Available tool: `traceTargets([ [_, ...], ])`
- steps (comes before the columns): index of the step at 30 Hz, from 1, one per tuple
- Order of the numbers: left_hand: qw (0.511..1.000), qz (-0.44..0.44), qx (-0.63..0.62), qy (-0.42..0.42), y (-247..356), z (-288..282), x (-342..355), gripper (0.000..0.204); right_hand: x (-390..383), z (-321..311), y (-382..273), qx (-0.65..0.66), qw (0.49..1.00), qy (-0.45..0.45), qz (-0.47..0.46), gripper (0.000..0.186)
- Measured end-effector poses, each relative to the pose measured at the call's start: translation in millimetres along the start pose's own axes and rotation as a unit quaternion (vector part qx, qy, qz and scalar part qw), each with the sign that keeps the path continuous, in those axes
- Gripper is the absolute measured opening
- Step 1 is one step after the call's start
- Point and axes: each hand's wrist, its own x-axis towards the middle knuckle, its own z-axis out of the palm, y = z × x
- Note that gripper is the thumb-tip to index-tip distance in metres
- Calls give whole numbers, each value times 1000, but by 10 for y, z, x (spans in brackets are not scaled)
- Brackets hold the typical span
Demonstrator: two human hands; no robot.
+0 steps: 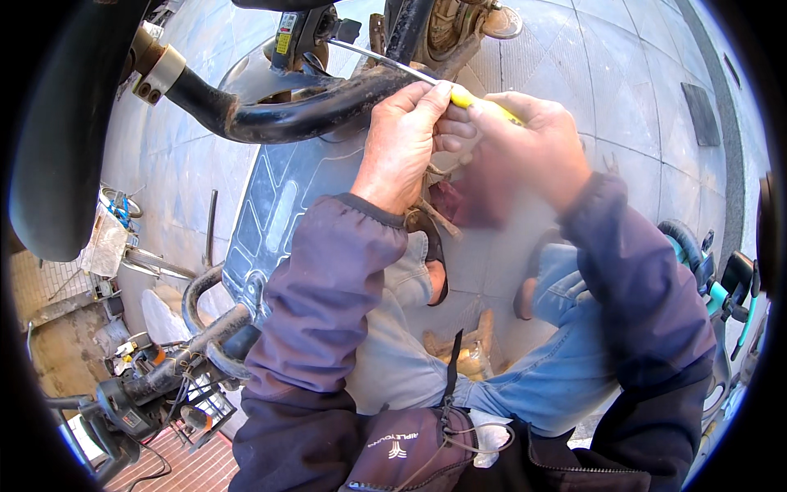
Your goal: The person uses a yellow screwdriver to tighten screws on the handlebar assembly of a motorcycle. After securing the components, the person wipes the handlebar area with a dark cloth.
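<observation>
A screwdriver [461, 96] with a yellow handle and a long thin metal shaft slants up and left. Its tip end reaches a small black part [346, 31] on the underside of a two-wheeler, though the exact contact is too small to tell. My left hand [398, 139] is closed around the front of the screwdriver, thumb and fingers where shaft meets handle. Wrapped on the yellow handle is my right hand [537, 135], somewhat blurred. Just beyond my left hand runs a thick black frame tube [303, 119], scuffed and dusty.
A black ribbed footboard [283, 217] lies left of my left forearm. Handlebars with cables [156, 377] are at lower left. A dirty wheel hub [447, 37] sits at the top. Dark red cloth [467, 201] is below my hands. A dark flat pad [699, 115] lies on the tiled floor.
</observation>
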Motion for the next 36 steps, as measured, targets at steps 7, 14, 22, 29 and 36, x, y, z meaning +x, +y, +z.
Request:
traceTargets([
  [7,1000,-1,6,6,-10,-4,-5,25,10,2,15,0,1000,-6,-2,43],
  [14,1000,-2,8,13,5,16,-33,25,-6,-12,-19,11,1000,-16,18,45],
  [22,1000,-2,11,13,-7,-10,-15,24,15,10,23,25,1000,-7,-2,45],
  [29,1000,13,-25,0,0,-6,-7,26,-61,12,-134,-184,972,88,-120,36],
  [36,997,19,-59,-39,3,16,24,28,96,-116,-100,-86,989,41,-111,33],
])
